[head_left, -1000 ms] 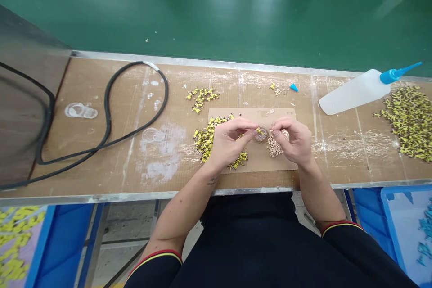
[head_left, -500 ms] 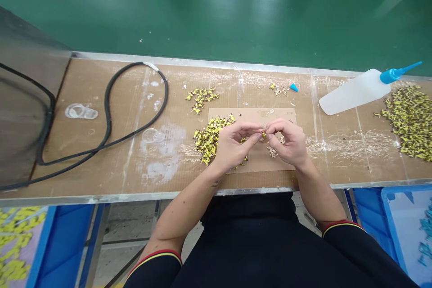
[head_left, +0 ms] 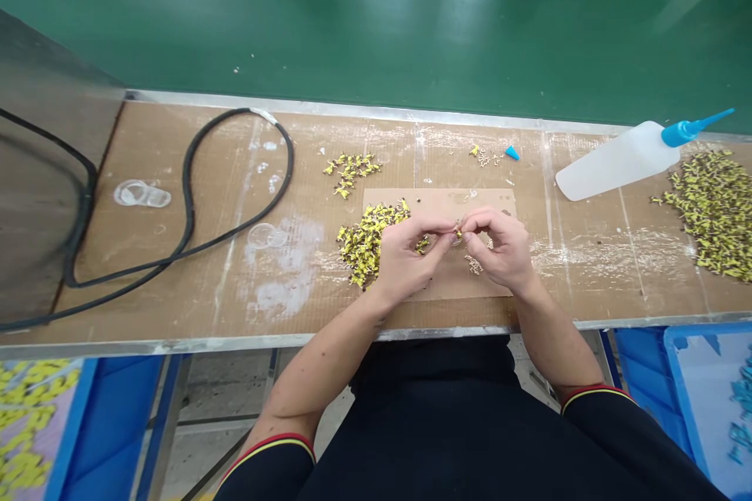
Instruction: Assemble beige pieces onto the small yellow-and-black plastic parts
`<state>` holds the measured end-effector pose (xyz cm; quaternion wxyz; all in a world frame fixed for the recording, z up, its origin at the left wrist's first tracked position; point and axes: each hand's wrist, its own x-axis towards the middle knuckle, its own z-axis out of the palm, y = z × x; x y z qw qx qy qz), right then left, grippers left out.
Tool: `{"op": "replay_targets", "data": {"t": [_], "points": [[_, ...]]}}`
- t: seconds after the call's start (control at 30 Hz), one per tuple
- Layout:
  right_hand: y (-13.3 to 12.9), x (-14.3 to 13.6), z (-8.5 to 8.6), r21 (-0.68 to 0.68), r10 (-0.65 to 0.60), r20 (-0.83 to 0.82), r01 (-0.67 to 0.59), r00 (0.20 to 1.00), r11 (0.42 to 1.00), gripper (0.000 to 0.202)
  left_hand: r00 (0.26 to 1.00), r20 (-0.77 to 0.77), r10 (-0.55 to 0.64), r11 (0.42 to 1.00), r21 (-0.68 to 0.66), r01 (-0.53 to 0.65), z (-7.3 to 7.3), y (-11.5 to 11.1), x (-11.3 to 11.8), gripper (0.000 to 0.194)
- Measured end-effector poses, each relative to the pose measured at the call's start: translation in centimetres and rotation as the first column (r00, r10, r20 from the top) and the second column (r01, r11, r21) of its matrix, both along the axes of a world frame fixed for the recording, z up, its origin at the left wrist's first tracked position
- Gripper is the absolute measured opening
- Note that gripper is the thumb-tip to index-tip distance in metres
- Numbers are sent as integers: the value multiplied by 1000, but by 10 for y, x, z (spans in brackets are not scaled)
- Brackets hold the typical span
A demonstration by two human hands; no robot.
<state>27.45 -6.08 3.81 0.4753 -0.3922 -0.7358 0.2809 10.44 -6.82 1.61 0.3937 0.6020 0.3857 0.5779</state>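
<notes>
Fingertips of my left hand (head_left: 414,254) and my right hand (head_left: 499,246) meet over a cardboard sheet (head_left: 452,290), both pinching one small yellow figure piece (head_left: 459,235). Its details are too small to make out and the fingers partly cover it. A heap of yellow and dark brown pieces (head_left: 364,243) lies beside my left hand, partly under it. Below the pinch, near my right hand, is a little scatter of tiny beige parts (head_left: 473,264).
A white squeeze bottle (head_left: 616,160) with a blue nozzle lies at right, near a big pile of yellow pieces (head_left: 714,211). A small blue cap (head_left: 512,152) and a smaller yellow group (head_left: 352,171) sit farther back. A black cable (head_left: 189,196) loops at left; blue bins (head_left: 117,415) stand below.
My left hand has turned slightly, its fingers straighter, with more gap between thumb and fingers. Both hands stay at the same spot, still pinching the small piece.
</notes>
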Motion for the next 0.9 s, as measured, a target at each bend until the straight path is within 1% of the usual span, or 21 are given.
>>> {"op": "replay_targets", "data": {"t": [0.07, 0.17, 0.27, 0.4, 0.53, 0.67, 0.77, 0.9], "points": [[0, -1, 1, -23, 11, -23, -11, 1000, 1000, 11, 997, -55, 46, 994, 104, -40, -2, -1, 0, 11], [-1, -2, 2, -59, 28, -57, -31, 998, 998, 10, 989, -102, 107, 964, 255, -78, -4, -1, 2, 18], [-2, -3, -1, -111, 49, -95, -60, 994, 992, 9, 982, -114, 154, 933, 343, -106, -5, -2, 3, 21], [-4, -2, -5, -176, 78, -158, -105, 984, 979, 8, 978, -122, 169, 922, 369, -114, -5, -2, 5, 21], [-5, -1, -7, -225, 89, -194, -132, 977, 965, 8, 968, -153, 199, 906, 406, -122, -4, -3, 5, 26], [-6, -2, -8, -260, 66, -208, -121, 976, 958, 7, 962, -163, 221, 901, 411, -138, -4, -4, 6, 30], [-7, -5, -9, -282, 42, -203, -99, 978, 954, 6, 951, -180, 252, 906, 389, -167, -5, -6, 7, 29], [-9, -8, -10, -262, 16, -204, -71, 979, 962, 7, 933, -198, 300, 899, 385, -208, -3, -9, 9, 30]]}}
